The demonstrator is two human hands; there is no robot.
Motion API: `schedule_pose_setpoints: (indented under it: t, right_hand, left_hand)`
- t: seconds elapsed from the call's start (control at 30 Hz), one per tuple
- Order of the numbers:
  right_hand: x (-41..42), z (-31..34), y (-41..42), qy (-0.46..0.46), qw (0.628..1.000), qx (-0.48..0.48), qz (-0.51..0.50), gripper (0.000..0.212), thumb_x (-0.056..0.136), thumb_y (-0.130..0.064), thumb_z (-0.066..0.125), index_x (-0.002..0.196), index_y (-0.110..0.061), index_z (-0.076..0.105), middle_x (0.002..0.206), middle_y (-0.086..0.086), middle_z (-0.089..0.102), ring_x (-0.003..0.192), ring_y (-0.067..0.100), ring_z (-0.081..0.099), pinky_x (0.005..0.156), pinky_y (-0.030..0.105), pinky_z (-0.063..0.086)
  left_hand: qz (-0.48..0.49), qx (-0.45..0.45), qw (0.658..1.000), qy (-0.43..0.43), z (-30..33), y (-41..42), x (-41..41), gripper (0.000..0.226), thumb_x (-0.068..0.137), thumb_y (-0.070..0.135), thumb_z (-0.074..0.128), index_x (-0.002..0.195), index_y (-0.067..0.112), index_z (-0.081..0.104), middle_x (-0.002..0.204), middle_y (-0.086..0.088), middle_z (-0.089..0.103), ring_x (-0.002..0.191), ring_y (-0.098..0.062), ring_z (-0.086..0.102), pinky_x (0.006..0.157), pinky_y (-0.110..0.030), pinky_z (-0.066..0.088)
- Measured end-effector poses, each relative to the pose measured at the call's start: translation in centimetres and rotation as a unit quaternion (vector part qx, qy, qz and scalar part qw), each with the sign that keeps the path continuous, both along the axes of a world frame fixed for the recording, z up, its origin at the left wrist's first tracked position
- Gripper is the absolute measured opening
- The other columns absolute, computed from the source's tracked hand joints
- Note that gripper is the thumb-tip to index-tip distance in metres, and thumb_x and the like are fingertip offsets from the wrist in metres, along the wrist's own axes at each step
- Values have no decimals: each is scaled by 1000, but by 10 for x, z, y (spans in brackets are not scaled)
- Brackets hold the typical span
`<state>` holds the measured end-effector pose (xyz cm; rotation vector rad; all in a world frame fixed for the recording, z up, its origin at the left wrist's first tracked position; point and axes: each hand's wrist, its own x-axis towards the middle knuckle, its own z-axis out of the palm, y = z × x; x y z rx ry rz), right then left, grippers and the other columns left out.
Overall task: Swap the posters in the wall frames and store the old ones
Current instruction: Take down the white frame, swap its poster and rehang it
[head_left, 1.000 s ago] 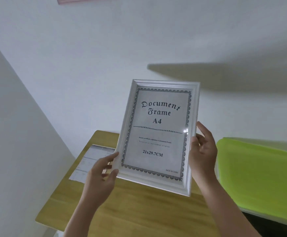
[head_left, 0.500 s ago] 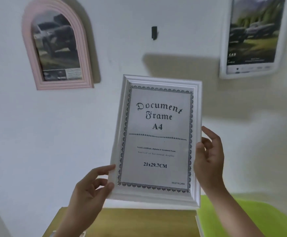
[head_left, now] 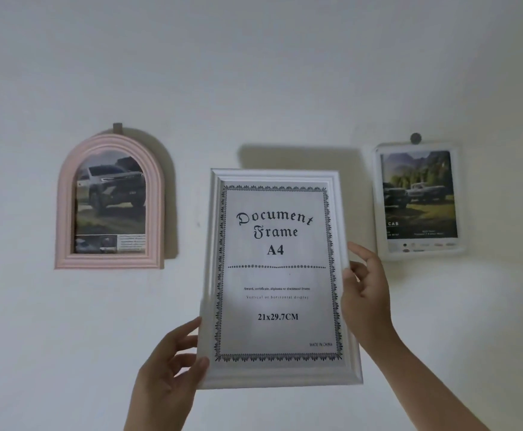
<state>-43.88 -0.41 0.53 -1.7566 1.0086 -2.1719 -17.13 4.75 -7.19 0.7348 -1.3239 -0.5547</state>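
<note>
I hold a white rectangular frame [head_left: 280, 275] upright in front of the white wall. It carries a "Document Frame A4" insert sheet. My left hand [head_left: 170, 368] grips its lower left corner, thumb on the front. My right hand [head_left: 364, 293] grips the middle of its right edge. On the wall to the left hangs a pink arched frame [head_left: 109, 203] with a car poster. A white rounded frame [head_left: 419, 200] with a poster of two trucks hangs to the right.
A small hook [head_left: 117, 128] holds the pink frame and a round peg [head_left: 415, 138] holds the right frame. The held frame casts a shadow [head_left: 300, 158] on the wall just above it, between the two hung frames.
Both hands have lifted the white frame from above the wooden table up to the wall between the two hung frames. The view has tilted up; table and green tray are out of sight.
</note>
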Motion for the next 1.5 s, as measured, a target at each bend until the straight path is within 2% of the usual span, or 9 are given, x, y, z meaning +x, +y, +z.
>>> schedule_pose_setpoints:
  t: [0.17,0.37,0.6,0.77,1.07,1.13,1.3,1.43,1.5]
  right_hand:
    - [0,-4,-25,13,1000,18,-19,39,95,1,40,122,-26,49,81,7,54,59,5,42,58,20,38]
    - [1,-25,-36,6,998,55,-12,42,95,-3,42,114,-40,48,85,22,58,54,17,43,48,23,41]
    - [4,-31,-40,6,998,56,-12,35,96,-5,42,121,-29,46,90,25,58,49,11,42,47,19,41]
    - [3,-32,-44,6,999,43,-24,35,96,-2,41,125,-22,45,75,13,48,46,3,38,47,15,38]
    - [8,-55,-48,28,997,40,-67,56,93,1,45,135,-36,42,74,10,54,66,16,48,68,10,42]
    - [11,-63,-50,29,996,48,-72,58,93,0,45,137,-37,40,84,8,59,70,16,51,72,10,42]
    - [14,-79,-54,25,993,70,-95,60,93,-4,48,139,-41,37,110,5,58,94,9,60,90,23,47]
    - [19,-84,-48,32,992,66,-104,59,92,-6,52,136,-42,35,109,-3,48,99,9,58,85,7,44]
    - [20,-86,-46,35,991,72,-103,56,91,-9,52,137,-38,39,108,-6,45,101,11,57,89,20,49]
  left_hand:
    - [2,24,1000,6,-10,-20,-4,59,76,-20,60,107,30,64,91,-5,71,62,-17,65,59,-15,52]
    - [25,45,999,-18,-25,-30,-3,68,79,-13,61,98,51,64,89,2,70,69,-17,67,62,-14,53]
    - [41,38,998,-43,-29,-40,-1,54,82,-7,61,111,40,59,91,0,70,75,-12,67,65,-13,52]
    - [43,45,997,-49,-36,-55,-3,54,84,-4,59,111,42,56,89,-4,69,79,-12,66,65,-11,50]
    - [67,38,995,-64,-46,-81,-16,63,87,-7,50,120,46,46,102,4,62,94,-3,61,67,-14,52]
    - [73,40,994,-71,-53,-84,-16,67,86,-7,52,126,46,43,109,5,60,101,-5,60,75,-13,51]
    - [79,64,989,-109,-65,-88,-15,75,83,0,62,133,49,35,118,7,53,111,-5,54,91,-33,46]
    - [92,76,985,-123,-71,-88,-16,78,80,4,67,136,46,33,118,16,46,113,-1,51,92,-37,43]
    - [109,73,984,-119,-74,-85,-17,78,79,7,69,138,41,32,118,14,45,111,-4,50,92,-36,43]
